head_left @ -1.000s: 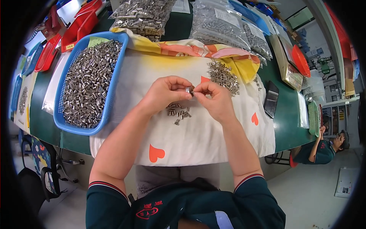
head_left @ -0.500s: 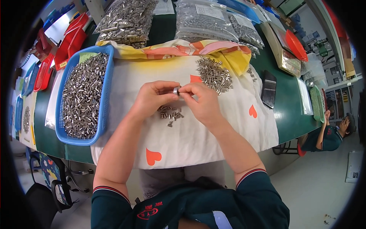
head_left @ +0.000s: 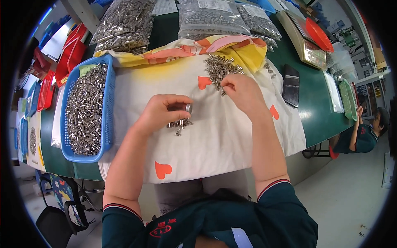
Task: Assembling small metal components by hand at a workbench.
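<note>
Bare cloth (head_left: 219, 144) runs to near edge; blue basket (head_left: 109, 103) left, phone (head_left: 291, 86) right. Left hand (head_left: 159, 110) pinches round metal piece (head_left: 189, 108) above small parts pile (head_left: 182, 123); right hand (head_left: 245, 93), narrow, at large parts pile (head_left: 219, 71), can't tell if holding any.

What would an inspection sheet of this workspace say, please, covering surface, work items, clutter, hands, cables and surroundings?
Surface: white cloth with red hearts, spread over a green table.
Work items: larger pile and smaller pile of small metal parts on the cloth; blue basket of metal parts at left.
Clutter: dark phone by the cloth's right edge; clear bags of parts behind.
Left hand: holds a round metal piece.
Right hand: fingertips at the larger pile; grip unclear.
Cables: nothing seen.
Surroundings: black chair lower left; seated co-worker at right.
</note>
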Demonstrator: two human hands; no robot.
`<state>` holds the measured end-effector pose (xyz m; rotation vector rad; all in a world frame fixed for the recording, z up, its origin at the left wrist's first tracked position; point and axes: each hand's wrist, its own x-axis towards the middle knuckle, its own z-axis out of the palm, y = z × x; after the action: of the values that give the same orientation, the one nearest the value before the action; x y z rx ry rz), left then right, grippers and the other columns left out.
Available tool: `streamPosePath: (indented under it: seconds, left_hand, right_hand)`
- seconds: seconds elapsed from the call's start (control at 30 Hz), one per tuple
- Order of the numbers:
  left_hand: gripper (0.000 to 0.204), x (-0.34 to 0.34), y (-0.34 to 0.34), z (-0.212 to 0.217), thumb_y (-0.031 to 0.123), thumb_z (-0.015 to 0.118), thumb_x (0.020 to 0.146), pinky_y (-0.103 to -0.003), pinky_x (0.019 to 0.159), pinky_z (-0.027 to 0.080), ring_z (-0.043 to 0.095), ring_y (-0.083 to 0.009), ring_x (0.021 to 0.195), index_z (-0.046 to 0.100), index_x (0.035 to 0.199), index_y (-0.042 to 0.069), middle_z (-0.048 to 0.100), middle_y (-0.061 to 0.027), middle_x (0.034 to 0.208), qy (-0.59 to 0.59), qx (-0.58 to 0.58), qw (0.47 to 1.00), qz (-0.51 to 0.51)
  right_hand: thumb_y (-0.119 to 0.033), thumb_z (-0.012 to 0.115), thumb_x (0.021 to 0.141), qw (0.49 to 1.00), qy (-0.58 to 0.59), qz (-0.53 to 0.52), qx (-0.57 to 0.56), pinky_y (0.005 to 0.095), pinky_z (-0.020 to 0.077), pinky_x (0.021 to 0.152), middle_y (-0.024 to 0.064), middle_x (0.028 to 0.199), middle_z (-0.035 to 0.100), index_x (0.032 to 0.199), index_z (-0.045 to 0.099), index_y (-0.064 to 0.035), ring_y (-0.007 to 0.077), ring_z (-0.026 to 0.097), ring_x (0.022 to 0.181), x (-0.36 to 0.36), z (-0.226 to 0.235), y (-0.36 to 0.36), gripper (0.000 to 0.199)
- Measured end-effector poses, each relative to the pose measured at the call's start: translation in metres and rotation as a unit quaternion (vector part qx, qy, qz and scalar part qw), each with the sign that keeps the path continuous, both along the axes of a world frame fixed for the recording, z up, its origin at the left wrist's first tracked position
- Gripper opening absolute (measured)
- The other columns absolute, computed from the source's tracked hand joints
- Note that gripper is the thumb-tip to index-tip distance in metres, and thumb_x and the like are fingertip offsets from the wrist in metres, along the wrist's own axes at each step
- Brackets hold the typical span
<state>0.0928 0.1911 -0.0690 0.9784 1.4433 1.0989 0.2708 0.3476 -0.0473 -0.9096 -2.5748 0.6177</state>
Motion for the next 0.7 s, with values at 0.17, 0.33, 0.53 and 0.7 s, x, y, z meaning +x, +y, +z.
streamPosePath:
  seconds: [0.17, 0.33, 0.53, 0.7]
  left_hand:
    - [0.028, -0.001, -0.003, 0.007, 0.001, 0.067, 0.071, -0.019, 0.061, 0.046, 0.054, -0.004, 0.068, 0.062, 0.098, 0.002, 0.059, 0.0004, 0.077, 0.002, -0.019, 0.999, -0.028]
    - [0.028, -0.003, -0.005, 0.008, 0.001, 0.067, 0.071, -0.019, 0.061, 0.046, 0.054, -0.0041, 0.069, 0.061, 0.099, 0.002, 0.058, 0.0013, 0.077, -0.012, -0.033, 0.999, -0.031]
    - [0.027, 0.0, -0.004, 0.002, 0.0, 0.065, 0.073, -0.019, 0.064, 0.047, 0.055, -0.0048, 0.072, 0.06, 0.1, 0.0, 0.059, -0.0003, 0.08, -0.056, 0.001, 0.998, -0.006]
    - [0.029, -0.001, -0.003, -0.001, 0.0, 0.064, 0.073, -0.02, 0.066, 0.047, 0.055, -0.0057, 0.075, 0.058, 0.102, -0.001, 0.06, -0.0011, 0.084, -0.071, 0.009, 0.997, 0.027]
  right_hand:
    - [-0.006, 0.053, 0.071, 0.996, -0.06, 0.042, 0.045, 0.0371, 0.0448, 0.066, 0.0117, 0.073, 0.058, 0.074, 0.062, -0.0059, 0.0264, 0.056, 0.075, -0.001, -0.004, -0.004, 0.01]
    - [-0.007, 0.054, 0.07, 0.992, -0.096, 0.06, 0.051, 0.0353, 0.044, 0.068, 0.0095, 0.073, 0.057, 0.073, 0.061, -0.0042, 0.0261, 0.055, 0.076, 0.0, -0.008, -0.002, 0.008]
    - [-0.006, 0.055, 0.069, 0.993, -0.076, 0.056, 0.073, 0.0347, 0.0449, 0.067, 0.0093, 0.071, 0.058, 0.071, 0.06, -0.0032, 0.0253, 0.055, 0.074, -0.006, -0.008, -0.01, 0.006]
    - [-0.007, 0.059, 0.072, 0.984, 0.066, 0.018, -0.163, 0.0278, 0.0455, 0.065, 0.0062, 0.076, 0.06, 0.077, 0.061, -0.0026, 0.0169, 0.057, 0.07, -0.019, 0.003, -0.029, 0.007]
